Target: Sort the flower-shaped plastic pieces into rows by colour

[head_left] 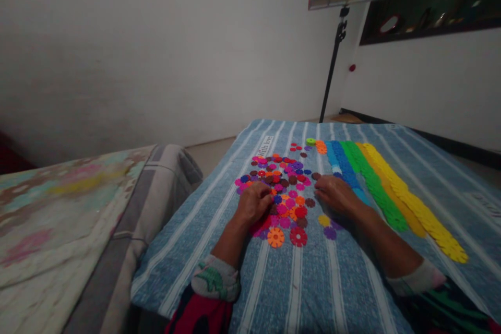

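Observation:
My left hand [253, 202] rests at the left side of a loose pile of plastic snowflake discs [279, 180] in pink, orange, purple, red, blue and brown. Its thumb and fingers are pinched together, and anything between them is too small to make out. My right hand [335, 193] is to the right of the pile, fingers curled downward, with a brown disc [316, 176] by the fingertips. What these fingers hold, if anything, is hidden. Nearer to me lie an orange disc [275, 237] and a red disc [298, 237]. Beside my right wrist are yellow and purple discs [330, 232].
Overlapping rows of yellow discs [422, 209], green discs [378, 190] and blue discs [344, 159] run along the right of the striped cloth [313, 292]. A short orange row [321, 147] lies at the far end. Left stands another covered surface [78, 209]; behind, a lamp stand [332, 68].

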`<state>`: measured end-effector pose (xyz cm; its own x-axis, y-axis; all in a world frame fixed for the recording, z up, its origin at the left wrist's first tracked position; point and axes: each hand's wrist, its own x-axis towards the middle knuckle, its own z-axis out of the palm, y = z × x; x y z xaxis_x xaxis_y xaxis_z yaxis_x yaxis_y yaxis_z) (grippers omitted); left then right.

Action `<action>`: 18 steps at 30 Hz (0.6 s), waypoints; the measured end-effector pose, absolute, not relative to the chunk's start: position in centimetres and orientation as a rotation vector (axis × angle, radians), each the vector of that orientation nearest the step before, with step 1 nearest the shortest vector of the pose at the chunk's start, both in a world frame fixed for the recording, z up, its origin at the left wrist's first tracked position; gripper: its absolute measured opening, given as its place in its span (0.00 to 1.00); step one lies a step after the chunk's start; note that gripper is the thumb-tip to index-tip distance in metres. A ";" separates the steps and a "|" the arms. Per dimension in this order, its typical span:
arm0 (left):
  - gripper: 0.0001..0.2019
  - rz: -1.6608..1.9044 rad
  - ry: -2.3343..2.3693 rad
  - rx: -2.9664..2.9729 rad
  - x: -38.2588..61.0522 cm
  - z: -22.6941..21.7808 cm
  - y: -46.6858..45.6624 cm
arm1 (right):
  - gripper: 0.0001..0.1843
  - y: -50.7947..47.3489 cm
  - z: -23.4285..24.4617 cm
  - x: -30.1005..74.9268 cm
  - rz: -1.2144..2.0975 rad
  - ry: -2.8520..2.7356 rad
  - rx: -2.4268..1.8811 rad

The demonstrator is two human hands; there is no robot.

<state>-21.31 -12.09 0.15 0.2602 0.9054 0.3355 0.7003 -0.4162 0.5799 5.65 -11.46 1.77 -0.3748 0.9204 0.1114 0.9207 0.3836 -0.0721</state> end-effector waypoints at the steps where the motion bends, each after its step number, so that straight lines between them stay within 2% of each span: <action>1: 0.04 0.860 1.459 2.304 -21.1 0.3 -12.2 | 0.10 -11.8 1.7 4.9 0.008 -2.523 -1.636; 8: 0.06 0.594 1.515 2.547 -20.9 0.5 -12.7 | 0.12 -13.4 1.5 1.9 0.042 -2.615 -1.494; 18: 0.09 0.624 1.698 2.501 -22.2 -0.1 -11.9 | 0.13 -12.0 1.5 0.9 0.012 -2.618 -1.502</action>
